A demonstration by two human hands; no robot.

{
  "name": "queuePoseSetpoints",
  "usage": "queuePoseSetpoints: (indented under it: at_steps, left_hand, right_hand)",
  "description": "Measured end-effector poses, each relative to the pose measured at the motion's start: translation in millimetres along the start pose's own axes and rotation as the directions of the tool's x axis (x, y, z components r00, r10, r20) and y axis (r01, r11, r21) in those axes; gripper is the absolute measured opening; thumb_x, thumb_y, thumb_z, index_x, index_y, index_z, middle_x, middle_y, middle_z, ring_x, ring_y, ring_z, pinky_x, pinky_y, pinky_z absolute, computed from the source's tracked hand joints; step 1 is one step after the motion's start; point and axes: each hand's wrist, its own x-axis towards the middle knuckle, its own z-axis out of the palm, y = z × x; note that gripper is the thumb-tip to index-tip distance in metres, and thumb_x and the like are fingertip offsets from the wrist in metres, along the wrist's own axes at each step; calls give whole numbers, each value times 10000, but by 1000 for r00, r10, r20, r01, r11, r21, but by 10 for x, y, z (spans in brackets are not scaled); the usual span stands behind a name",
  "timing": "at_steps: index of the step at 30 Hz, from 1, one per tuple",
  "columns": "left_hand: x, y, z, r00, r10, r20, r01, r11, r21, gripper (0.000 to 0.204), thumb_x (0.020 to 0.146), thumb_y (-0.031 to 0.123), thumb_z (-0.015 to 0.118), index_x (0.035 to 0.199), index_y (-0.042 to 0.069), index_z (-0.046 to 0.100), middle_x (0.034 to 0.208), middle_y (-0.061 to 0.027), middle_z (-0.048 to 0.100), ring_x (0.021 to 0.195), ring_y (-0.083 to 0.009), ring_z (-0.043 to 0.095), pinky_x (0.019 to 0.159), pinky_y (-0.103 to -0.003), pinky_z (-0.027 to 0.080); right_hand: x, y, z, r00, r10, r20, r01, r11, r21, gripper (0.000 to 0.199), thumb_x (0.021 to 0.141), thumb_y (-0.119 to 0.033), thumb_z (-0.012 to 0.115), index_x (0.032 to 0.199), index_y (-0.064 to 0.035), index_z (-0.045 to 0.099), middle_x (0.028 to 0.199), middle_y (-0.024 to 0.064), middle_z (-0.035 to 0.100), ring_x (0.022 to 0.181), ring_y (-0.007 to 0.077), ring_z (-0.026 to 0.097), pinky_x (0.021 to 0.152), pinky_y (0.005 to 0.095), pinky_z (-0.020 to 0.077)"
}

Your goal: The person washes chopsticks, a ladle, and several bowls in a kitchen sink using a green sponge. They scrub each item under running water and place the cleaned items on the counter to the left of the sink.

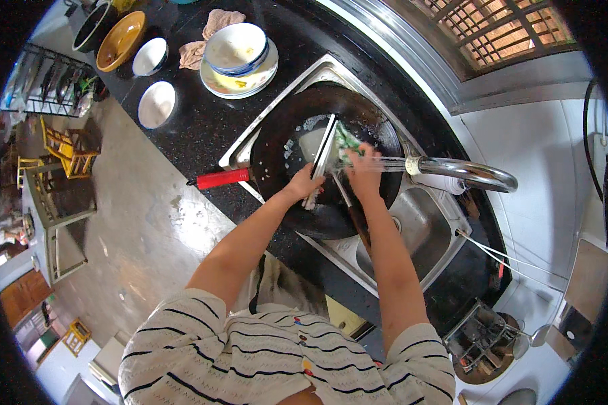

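Note:
My left hand is closed around a bundle of chopsticks, held tilted over a large dark wok in the sink. In my right hand is a green and white cloth, bunched against or right beside the chopsticks. Water from the curved metal faucet runs onto my right hand. A long tool with a brown handle leans in the wok, partly hidden by my right forearm. Sudsy water lies in the wok, whose red handle sticks out over the counter to the left.
Stacked bowls rest on a patterned plate on the black counter. Nearby are two white bowls, a brown oval dish and a crumpled cloth. A second steel basin lies right of the wok; a utensil rack stands lower right.

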Motion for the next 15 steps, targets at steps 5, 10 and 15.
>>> queuePoseSetpoints:
  at_steps: [5, 10, 15]
  left_hand:
    - [-13, 75, 65, 989, 134, -69, -90, 890, 447, 615, 755, 295, 690, 1220, -22, 443, 1052, -209, 600, 942, -277, 602, 827, -353, 469]
    - [76, -59, 45, 995, 97, 34, -102, 958, 269, 621, 695, 316, 743, 1145, -36, 503, 999, -174, 626, 905, -249, 619, 810, -342, 480]
    - [8, 80, 149, 990, -6, 139, 12, 999, -48, 370, 790, 239, 666, 1022, -11, 521, 842, -115, 623, 792, -232, 643, 665, -352, 515]
  right_hand:
    - [-154, 241, 210, 970, -101, 222, 73, 989, 132, 529, 694, -29, 664, 1185, -176, 532, 1224, 80, 444, 1008, 324, 535, 767, 421, 474]
    - [-59, 97, 413, 970, 25, 240, -59, 989, 136, 468, 712, -115, 681, 1156, -144, 535, 1238, 98, 435, 928, 342, 569, 724, 429, 487]
    - [-20, 391, 482, 956, 278, 97, -295, 916, 272, 348, 773, -243, 660, 1053, -54, 577, 905, 110, 602, 826, 275, 588, 713, 366, 469]
